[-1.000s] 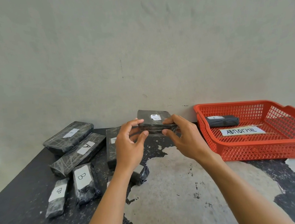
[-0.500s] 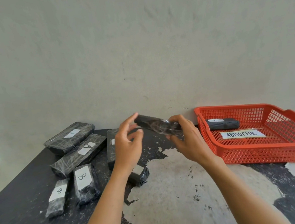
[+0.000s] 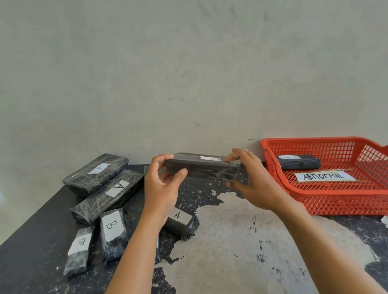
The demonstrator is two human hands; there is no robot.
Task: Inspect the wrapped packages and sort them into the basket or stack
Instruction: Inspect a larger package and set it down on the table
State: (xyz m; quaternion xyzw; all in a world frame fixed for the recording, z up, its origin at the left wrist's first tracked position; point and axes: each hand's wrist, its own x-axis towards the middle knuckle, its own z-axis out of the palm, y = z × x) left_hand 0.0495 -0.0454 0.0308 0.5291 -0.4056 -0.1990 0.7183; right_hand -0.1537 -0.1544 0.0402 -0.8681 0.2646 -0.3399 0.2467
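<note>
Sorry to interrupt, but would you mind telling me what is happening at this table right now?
A person is holding one black wrapped package up off the table with both hands, the left hand at one end and the right hand at the other, apparently inspecting it. More wrapped packages, some labelled A or B, lie at the left. The red basket at the right holds one package and a handwritten label.

free: bare worn tabletop point(image 3: 236, 250) in the middle, between packages and basket | blocked left: wrapped packages point(image 3: 112, 199) clustered together | blocked right: red basket point(image 3: 354, 203) rim | behind: wall point(image 3: 180, 76) closes off the table's far edge
</note>
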